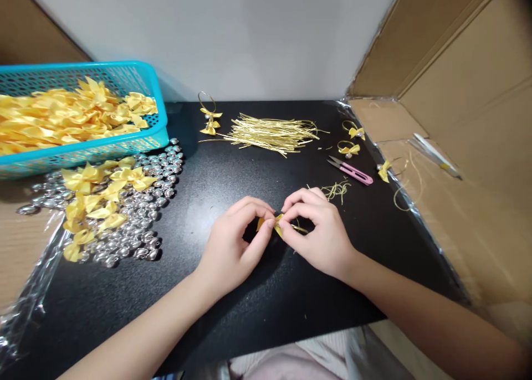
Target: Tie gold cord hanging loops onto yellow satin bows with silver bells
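Yellow bow (pixel 277 226) between both hands' fingers (pixel 297 209)

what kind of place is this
Probably a small craft-assembly bench, maybe home piecework: a basket heaped with yellow bows, a pile of silver bells and a bundle of gold cords on a black table, with the left hand and right hand pinching one bow.

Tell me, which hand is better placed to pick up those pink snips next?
Probably the right hand: the pink snips lie just beyond it, on its side. The left hand is farther off. Both hands pinch a yellow ribbon bow.
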Demonstrator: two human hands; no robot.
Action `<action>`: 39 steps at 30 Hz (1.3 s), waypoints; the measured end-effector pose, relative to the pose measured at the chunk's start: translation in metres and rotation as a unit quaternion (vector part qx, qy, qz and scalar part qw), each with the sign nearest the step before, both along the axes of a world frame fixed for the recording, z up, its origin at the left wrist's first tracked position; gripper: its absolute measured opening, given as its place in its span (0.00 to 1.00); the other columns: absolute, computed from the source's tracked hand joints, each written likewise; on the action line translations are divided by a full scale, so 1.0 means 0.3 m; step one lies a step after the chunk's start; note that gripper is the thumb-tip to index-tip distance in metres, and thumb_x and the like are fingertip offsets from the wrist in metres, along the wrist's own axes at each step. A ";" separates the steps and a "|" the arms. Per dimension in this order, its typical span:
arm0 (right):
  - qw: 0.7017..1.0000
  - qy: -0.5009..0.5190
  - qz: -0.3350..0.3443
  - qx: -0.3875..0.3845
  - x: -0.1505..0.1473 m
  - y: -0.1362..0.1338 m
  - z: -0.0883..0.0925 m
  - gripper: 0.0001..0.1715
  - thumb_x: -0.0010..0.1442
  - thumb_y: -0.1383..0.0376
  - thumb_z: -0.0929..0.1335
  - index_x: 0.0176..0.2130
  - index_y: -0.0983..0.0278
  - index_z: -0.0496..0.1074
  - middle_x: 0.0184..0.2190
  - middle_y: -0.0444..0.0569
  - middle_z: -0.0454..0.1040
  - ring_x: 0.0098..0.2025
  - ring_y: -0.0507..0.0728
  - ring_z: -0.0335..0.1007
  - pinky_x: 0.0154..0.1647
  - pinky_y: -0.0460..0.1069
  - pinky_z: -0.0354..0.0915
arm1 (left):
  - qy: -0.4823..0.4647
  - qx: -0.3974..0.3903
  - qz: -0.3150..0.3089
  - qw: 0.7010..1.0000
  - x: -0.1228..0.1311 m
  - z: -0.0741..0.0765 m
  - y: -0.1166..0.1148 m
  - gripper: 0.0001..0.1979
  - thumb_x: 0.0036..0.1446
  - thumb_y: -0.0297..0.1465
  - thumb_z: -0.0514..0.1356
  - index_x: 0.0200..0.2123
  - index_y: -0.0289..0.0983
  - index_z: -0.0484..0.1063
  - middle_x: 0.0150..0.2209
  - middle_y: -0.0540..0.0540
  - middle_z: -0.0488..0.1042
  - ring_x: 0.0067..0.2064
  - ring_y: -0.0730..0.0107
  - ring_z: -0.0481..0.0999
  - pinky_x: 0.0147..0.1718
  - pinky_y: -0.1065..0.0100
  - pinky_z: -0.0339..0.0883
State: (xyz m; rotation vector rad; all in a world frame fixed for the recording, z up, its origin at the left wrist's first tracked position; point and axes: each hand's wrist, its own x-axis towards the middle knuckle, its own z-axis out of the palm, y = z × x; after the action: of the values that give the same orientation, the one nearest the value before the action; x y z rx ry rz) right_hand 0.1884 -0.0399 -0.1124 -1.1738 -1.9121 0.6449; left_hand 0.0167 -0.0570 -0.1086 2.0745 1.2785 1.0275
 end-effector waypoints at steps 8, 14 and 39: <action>1.000 0.008 0.003 -0.011 0.004 0.002 0.001 0.10 0.52 0.73 0.70 0.22 0.62 0.72 0.29 0.46 0.75 0.35 0.56 0.67 0.41 0.54 0.64 | -0.060 -0.092 -0.039 0.993 -0.003 -0.011 0.016 0.06 0.63 0.27 0.55 0.33 0.37 0.70 0.38 0.46 0.76 0.40 0.70 0.75 0.42 0.68 0.67; 1.000 -0.007 0.000 0.002 0.004 -0.002 -0.006 0.09 0.51 0.73 0.70 0.22 0.62 0.71 0.30 0.46 0.75 0.36 0.56 0.67 0.45 0.57 0.63 | 0.088 0.059 -0.036 0.994 -0.024 -0.004 0.019 0.04 0.58 0.24 0.58 0.33 0.36 0.72 0.37 0.44 0.78 0.40 0.63 0.75 0.40 0.62 0.66; 1.000 -0.004 -0.006 0.001 0.006 0.003 0.001 0.10 0.51 0.73 0.70 0.21 0.62 0.70 0.29 0.46 0.74 0.35 0.55 0.67 0.42 0.55 0.63 | -0.007 0.033 -0.023 0.999 0.002 -0.018 0.016 0.05 0.59 0.22 0.59 0.33 0.36 0.72 0.34 0.47 0.77 0.39 0.69 0.75 0.42 0.67 0.68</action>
State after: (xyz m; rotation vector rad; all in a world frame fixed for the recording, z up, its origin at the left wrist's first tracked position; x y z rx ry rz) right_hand 0.1901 -0.0389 -0.1122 -1.1873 -1.9094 0.6322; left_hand 0.0173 -0.0523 -0.1140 2.1326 1.1994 1.0759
